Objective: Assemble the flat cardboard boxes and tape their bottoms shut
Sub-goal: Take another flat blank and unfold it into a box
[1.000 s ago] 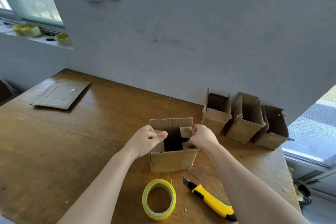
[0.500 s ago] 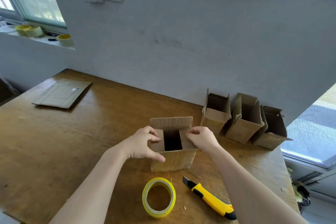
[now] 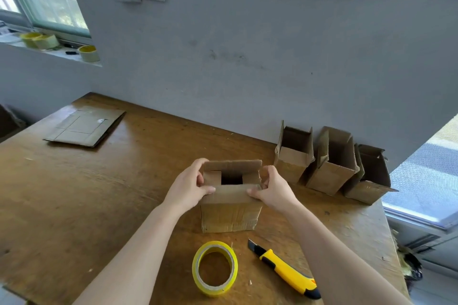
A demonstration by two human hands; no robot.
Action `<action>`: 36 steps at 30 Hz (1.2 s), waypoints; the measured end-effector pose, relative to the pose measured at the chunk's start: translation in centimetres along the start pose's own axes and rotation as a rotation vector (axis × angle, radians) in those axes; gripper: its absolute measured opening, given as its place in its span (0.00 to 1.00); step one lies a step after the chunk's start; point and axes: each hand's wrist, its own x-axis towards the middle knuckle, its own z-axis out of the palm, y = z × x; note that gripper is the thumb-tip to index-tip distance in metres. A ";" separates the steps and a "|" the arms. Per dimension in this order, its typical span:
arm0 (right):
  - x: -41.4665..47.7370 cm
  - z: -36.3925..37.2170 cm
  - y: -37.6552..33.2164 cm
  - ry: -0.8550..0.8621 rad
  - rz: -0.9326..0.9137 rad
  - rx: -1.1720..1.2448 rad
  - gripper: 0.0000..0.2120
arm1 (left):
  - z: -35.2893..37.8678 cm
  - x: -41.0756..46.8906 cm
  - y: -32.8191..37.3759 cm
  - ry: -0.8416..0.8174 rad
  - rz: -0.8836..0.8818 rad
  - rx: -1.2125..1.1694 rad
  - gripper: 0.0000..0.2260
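A small brown cardboard box (image 3: 230,213) stands on the wooden table (image 3: 74,205) in front of me. Its two short end flaps lie folded inward, and a dark gap shows between them. My left hand (image 3: 190,186) grips the box's left top edge, thumb on the near long flap and fingers behind the far one. My right hand (image 3: 270,188) grips the right top edge the same way. The near flap is bent inward, and the far flap stands nearly upright. A yellow tape roll (image 3: 214,267) lies flat just in front of the box.
A yellow and black utility knife (image 3: 285,268) lies right of the tape. Three assembled boxes (image 3: 329,163) lean against the wall at the back right. Flat cardboard blanks (image 3: 84,127) lie at the far left. More tape rolls (image 3: 88,53) sit on the windowsill.
Both hands moved from pressing the end flaps down to the box's top corners. The near long flap has been folded inward over the end flaps.
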 end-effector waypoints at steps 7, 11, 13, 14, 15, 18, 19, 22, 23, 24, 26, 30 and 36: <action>-0.3 0.3 -1.1 0.110 -0.138 -0.331 0.24 | 0.6 -0.5 -1.0 0.105 0.104 0.079 0.15; -0.8 0.6 -1.5 0.177 -0.266 -0.474 0.17 | 1.0 -0.8 -1.4 0.166 0.148 0.118 0.16; -1.2 1.0 -1.6 0.170 -0.346 -0.553 0.15 | 1.2 -1.0 -1.5 0.190 0.164 0.130 0.16; -1.4 1.4 -1.5 0.175 -0.375 -0.588 0.15 | 1.3 -1.1 -1.6 0.202 0.170 0.132 0.16; -1.6 1.8 -1.4 0.185 -0.391 -0.608 0.15 | 1.3 -1.2 -1.6 0.211 0.174 0.136 0.16; -2.0 2.8 -0.9 0.226 -0.391 -0.615 0.17 | 1.7 -1.3 -1.4 0.234 0.184 0.181 0.16; -2.1 3.0 -0.7 0.238 -0.387 -0.612 0.19 | 1.7 -1.5 -1.3 0.250 0.187 0.206 0.16; -2.2 3.4 -0.2 0.254 -0.369 -0.598 0.20 | 2.0 -2.6 -0.5 0.375 0.338 0.312 0.11; -2.2 3.5 -0.1 0.256 -0.366 -0.590 0.20 | 2.3 -3.3 -0.2 0.410 0.452 0.314 0.07; -2.2 3.6 -0.1 0.255 -0.363 -0.582 0.21 | 2.9 -4.1 0.1 0.390 0.554 0.317 0.03; -2.2 3.6 -0.1 0.250 -0.353 -0.567 0.21 | 4.8 -5.7 0.7 0.168 0.650 0.376 0.04; -2.5 3.5 -0.2 0.256 -0.340 -0.510 0.20 | 8.2 -7.5 -0.5 -0.283 0.363 0.613 0.13; -2.7 3.4 -0.3 0.247 -0.326 -0.457 0.20 | 8.9 -7.5 -2.1 -0.341 0.155 0.643 0.12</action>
